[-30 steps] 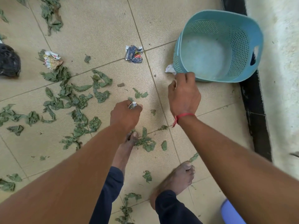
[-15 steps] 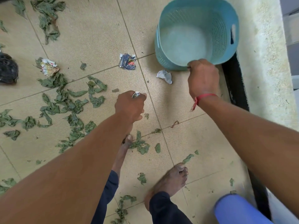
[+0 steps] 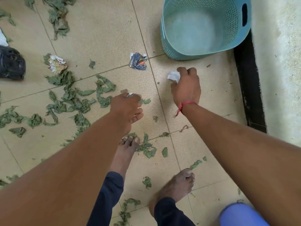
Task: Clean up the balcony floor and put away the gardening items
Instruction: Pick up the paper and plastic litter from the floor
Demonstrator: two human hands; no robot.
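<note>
The head camera gives me a straight-down look at a tiled floor [image 3: 101, 38]. I see the right hand [image 3: 185, 88] low over the tiles, just short of the basket [image 3: 170, 49]. Its fingers are curled round a white wad [image 3: 174, 76] of paper, which sticks out on the thumb side. I cannot tell whether the wad touches the floor. A red thread [image 3: 187, 104] circles that wrist.

The left hand [image 3: 126, 108] hangs to the left, apart from the right one. It pinches a small pale scrap [image 3: 131, 95] at its far edge, with the other fingers loosely curled. I cannot make out what the scrap is.

The basket is teal and perforated. It stands upright at the top right, beside a black strip [image 3: 249, 88] that runs along the pale wall [image 3: 280, 62].

A crumpled blue wrapper [image 3: 138, 61] lies on a tile joint just left of the basket. A second wrapper [image 3: 57, 63] lies further left, touching the leaves [image 3: 73, 98]. These are green and torn, strewn over the left half of the floor and round the bare feet.

The left foot [image 3: 125, 152] has its toes on a clump of leaves, and the right foot [image 3: 175, 188] stands nearer the camera. A black lump [image 3: 11, 64] sits at the left edge, and a blurred blue shape [image 3: 239, 214] fills the bottom right corner.
</note>
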